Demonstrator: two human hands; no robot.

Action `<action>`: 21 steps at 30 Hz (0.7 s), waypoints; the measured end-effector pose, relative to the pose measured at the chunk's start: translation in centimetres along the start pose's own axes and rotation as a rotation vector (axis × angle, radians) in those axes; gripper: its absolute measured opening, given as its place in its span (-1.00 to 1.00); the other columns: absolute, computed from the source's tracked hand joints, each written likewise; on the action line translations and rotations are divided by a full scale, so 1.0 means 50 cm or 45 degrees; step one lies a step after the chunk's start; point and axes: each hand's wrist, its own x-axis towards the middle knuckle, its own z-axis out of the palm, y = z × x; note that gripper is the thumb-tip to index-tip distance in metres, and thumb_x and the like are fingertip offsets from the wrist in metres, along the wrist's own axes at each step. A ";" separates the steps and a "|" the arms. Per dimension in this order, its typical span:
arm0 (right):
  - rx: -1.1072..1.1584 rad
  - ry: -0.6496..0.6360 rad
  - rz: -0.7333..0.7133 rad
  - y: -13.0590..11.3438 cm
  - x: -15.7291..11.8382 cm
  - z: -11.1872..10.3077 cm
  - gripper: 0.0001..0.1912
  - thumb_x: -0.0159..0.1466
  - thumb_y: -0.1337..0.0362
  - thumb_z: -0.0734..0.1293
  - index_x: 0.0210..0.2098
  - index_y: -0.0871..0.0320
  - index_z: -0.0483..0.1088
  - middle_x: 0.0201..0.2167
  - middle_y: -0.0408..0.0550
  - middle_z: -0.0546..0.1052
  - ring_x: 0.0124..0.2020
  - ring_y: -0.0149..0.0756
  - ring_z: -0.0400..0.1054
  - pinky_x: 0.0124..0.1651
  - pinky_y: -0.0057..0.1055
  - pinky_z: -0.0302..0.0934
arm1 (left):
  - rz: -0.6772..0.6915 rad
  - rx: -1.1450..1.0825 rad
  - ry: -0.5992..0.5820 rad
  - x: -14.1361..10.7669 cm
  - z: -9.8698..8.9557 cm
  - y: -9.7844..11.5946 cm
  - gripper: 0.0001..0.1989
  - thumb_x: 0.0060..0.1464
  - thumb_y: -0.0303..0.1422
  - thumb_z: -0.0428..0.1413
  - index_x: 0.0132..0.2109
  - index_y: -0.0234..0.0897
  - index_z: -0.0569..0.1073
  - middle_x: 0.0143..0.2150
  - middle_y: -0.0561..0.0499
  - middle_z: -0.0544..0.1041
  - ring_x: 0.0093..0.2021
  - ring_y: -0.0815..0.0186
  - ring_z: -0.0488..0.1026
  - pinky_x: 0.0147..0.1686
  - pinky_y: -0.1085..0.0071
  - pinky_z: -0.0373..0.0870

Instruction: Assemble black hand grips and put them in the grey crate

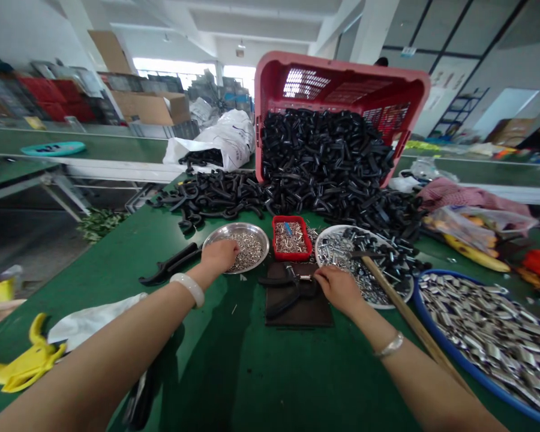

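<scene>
My left hand (220,255) dips into a round metal dish (210,234) of small metal parts (246,251). Its fingers are drawn together, and whatever lies between the tips is hidden. On a dark brown block (299,316) lies a black hand grip exerciser (282,307) with two spread handles, a small coil spring and a metal bolt. My right hand (342,289) pinches its right end with thumb and forefinger. Right behind the block is a red tray (276,248) of small metal pins. Another pair of black handles (173,265) rests left of the dish.
Behind stands a tipped red crate (342,65) spilling black handles (324,144). At right, a hammer (400,306) lies across a white tray (326,233) of bolts, beside a blue basin (454,345) of metal springs. A yellow-handled object (27,363) sits at left.
</scene>
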 end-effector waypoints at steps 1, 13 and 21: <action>0.028 0.016 0.001 0.002 -0.001 0.005 -0.77 0.24 0.30 0.14 -0.28 0.17 0.41 -0.32 -0.04 0.48 -0.27 -0.31 0.35 -0.19 -0.46 0.14 | 0.002 0.005 0.006 -0.002 0.002 0.001 -0.68 0.09 -0.21 -0.13 -0.19 -0.17 0.47 -0.15 -0.08 0.49 -0.19 0.18 0.43 -0.25 0.34 0.32; -0.095 0.105 -0.104 0.006 -0.001 0.026 -0.77 0.24 0.34 0.13 -0.26 0.17 0.40 -0.34 -0.02 0.46 -0.27 -0.33 0.32 -0.21 -0.47 0.12 | 0.212 -0.280 0.238 -0.033 0.004 0.068 -0.72 0.12 -0.26 -0.14 -0.17 -0.20 0.42 -0.17 -0.04 0.48 -0.20 0.24 0.41 -0.24 0.38 0.30; -0.471 -0.038 -0.333 -0.012 -0.005 -0.001 -0.78 0.14 0.51 0.15 -0.32 0.20 0.37 -0.35 0.02 0.42 -0.28 -0.25 0.27 -0.31 -0.44 0.06 | 0.516 -0.280 0.157 -0.097 0.051 0.179 -0.76 0.12 -0.25 -0.10 -0.23 -0.21 0.41 -0.25 -0.01 0.46 -0.25 0.27 0.40 -0.33 0.40 0.27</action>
